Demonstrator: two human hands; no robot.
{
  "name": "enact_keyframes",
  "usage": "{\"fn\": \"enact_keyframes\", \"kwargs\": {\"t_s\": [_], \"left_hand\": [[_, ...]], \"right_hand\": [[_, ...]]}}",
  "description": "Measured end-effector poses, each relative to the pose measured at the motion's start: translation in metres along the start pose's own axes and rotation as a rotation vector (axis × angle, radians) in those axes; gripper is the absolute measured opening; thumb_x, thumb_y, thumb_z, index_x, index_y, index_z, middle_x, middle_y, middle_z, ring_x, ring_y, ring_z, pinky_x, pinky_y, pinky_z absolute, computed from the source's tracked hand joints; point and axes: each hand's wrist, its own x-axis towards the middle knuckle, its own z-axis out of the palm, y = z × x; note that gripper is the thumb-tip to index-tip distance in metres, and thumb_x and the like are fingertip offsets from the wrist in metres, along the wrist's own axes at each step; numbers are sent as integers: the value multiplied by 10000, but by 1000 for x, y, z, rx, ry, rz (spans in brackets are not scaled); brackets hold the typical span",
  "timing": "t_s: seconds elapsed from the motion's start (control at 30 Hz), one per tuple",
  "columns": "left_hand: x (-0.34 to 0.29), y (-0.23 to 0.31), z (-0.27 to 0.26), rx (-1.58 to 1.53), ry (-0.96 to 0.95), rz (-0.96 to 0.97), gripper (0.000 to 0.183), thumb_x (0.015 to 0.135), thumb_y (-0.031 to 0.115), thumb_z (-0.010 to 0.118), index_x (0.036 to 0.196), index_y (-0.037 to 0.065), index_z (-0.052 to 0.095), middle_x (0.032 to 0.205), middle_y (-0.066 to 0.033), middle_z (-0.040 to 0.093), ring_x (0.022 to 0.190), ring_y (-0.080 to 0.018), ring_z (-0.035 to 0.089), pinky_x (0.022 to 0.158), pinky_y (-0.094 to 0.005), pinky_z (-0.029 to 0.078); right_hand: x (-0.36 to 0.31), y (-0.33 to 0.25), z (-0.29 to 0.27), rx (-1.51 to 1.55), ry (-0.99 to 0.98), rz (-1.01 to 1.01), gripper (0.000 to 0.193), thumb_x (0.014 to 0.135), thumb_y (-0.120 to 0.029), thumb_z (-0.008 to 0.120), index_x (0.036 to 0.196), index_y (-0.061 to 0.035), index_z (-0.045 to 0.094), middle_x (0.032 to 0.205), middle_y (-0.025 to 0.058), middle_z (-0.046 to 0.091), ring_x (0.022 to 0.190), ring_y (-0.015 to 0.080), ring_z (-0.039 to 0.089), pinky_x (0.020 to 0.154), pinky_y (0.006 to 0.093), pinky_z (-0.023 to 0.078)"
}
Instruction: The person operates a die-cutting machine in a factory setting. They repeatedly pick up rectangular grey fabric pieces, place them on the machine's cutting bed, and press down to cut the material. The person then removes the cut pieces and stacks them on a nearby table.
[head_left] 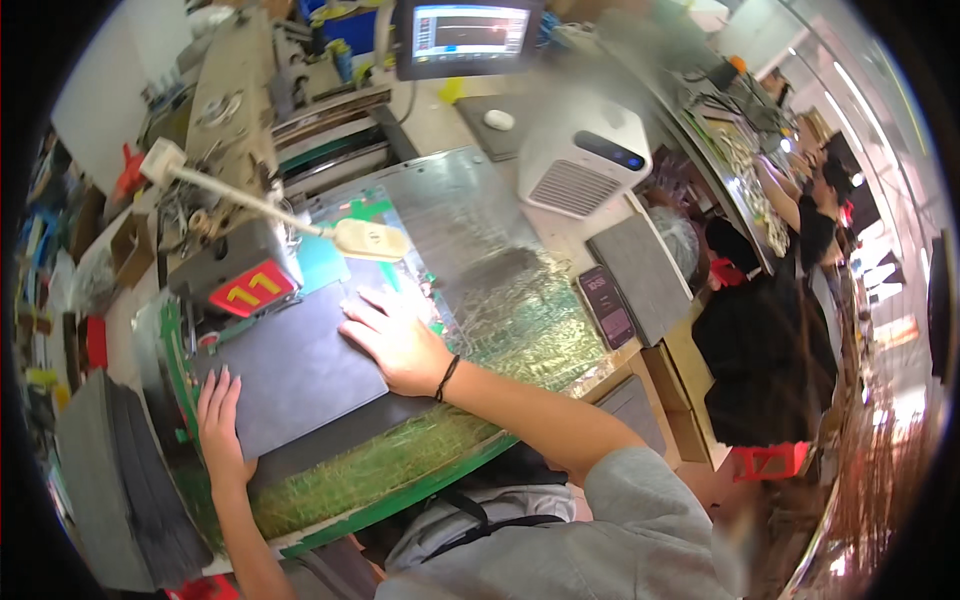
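A flat dark grey rectangular panel [300, 375] lies in front of me, its far left part close beneath a dark machine head [232, 268] with a red and yellow label. My left hand [222, 425] rests along the panel's left edge, fingers stretched out and the thumb mostly hidden. On the panel's right part lies my right hand [405, 345], fingers spread and pressing flat; a thin black band circles that wrist. Another dark sheet [300, 455] shows under the panel's near edge. Whether the panel touches the machine's working parts is hidden.
A pale lamp arm [250, 205] reaches over the work plate [450, 200]. Dark sheets [125, 480] are stacked at left. A phone [606, 305], a white fan-like box [585, 155] and a screen [470, 32] stand right and beyond. Another person [815, 220] works far right.
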Motion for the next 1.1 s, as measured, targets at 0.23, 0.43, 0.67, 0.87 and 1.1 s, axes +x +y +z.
{"fn": "enact_keyframes", "kwargs": {"t_s": [0.23,0.43,0.67,0.87,1.1], "left_hand": [[6,16,-2,-4,-58,5,603,852,134,685,1441,10,657,1545,-228,600,1488,-450,488,1247,-531,363],[21,21,11,-19,33,44,737,713,125,829,1430,74,667,1543,-155,610,1469,-393,510,1241,-508,395],[13,30,29,71,59,28,916,602,172,927,1471,109,643,1566,-130,592,1483,-366,492,1251,-500,402],[29,51,31,12,40,29,853,662,169,888,1474,90,638,1574,-136,583,1480,-379,490,1253,-512,391],[39,67,37,29,24,33,748,746,186,840,1460,71,647,1558,-155,592,1474,-389,494,1264,-535,363]], "right_hand": [[-9,11,-3,7,30,-23,471,855,-54,634,1324,-52,686,1487,165,616,1439,409,513,1216,575,379],[-14,34,-16,-50,6,-63,494,815,-5,614,1295,-55,723,1423,171,684,1397,429,567,1199,593,390],[-21,46,-27,-43,-105,-33,510,869,-8,579,1361,-101,675,1495,167,630,1473,422,480,1258,596,310],[-29,62,-44,-93,-112,-40,531,853,-96,660,1384,-96,654,1527,154,598,1476,417,467,1254,578,314],[-34,70,-56,-86,-100,-18,466,907,-213,694,1360,-104,663,1491,157,615,1463,418,477,1249,567,329]]}}
